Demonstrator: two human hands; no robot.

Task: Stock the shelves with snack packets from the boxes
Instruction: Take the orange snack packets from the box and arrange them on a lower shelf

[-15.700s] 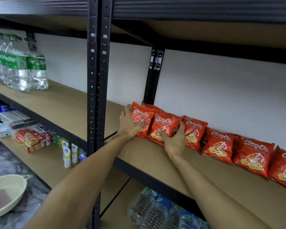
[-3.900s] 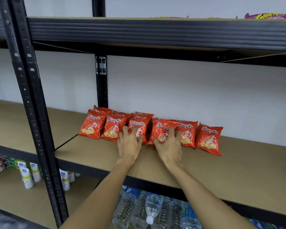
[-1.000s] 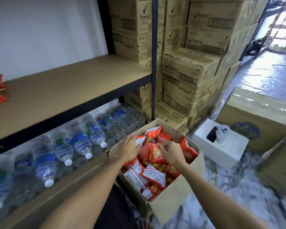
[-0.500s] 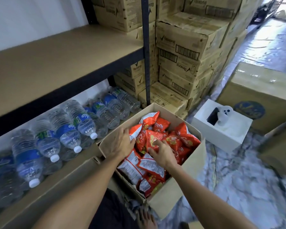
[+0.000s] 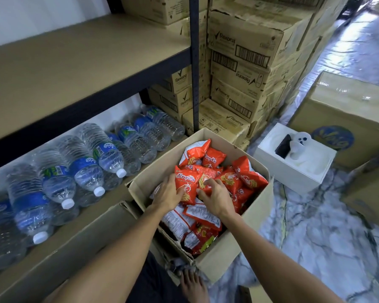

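Orange-red snack packets [image 5: 228, 178] in a brown box [image 5: 218, 255], blue-labelled clear bottles [image 5: 83, 169], grey-veined white floor [image 5: 315, 237]

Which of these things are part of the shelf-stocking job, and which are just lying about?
Part of the job: packets; open box holding them; bare shelf; left hand and right hand, both gripping packets.

Just lying about: water bottles; Rexona cartons; white box; sealed carton.

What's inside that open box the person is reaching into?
The open box holds loosely piled red snack packets. The left hand and right hand cover some; its bottom is hidden.
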